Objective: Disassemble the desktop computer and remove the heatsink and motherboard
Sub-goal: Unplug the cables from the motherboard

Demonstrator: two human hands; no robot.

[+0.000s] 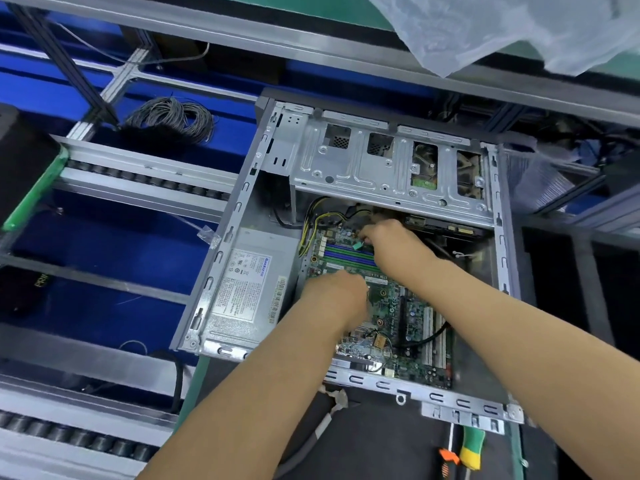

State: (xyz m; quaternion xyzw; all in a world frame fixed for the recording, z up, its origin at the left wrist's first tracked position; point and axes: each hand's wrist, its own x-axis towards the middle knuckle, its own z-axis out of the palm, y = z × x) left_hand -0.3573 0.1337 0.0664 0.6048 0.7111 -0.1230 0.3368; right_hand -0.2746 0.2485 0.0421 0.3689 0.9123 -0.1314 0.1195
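With the open case [242, 188] showing no heatsink, the motherboard [398, 306] is still seated, pressed by the closed left hand [341, 294] while the right hand [391, 237] pinches at a connector.

The computer case [349, 380] is bare sheet metal, stamped and dull silver-grey. Inside it, the power supply [242, 289] has a matt grey metal skin with a smooth white paper label. Right of the power supply, the motherboard [408, 317] is green, lightly glossy board with plastic slots. Above the case, a translucent plastic sheet [519, 29] lies crinkled. Left of the case, a wire coil [169, 119] looks dull grey. Below the case, a screwdriver handle [471, 448] is glossy green-and-yellow plastic.
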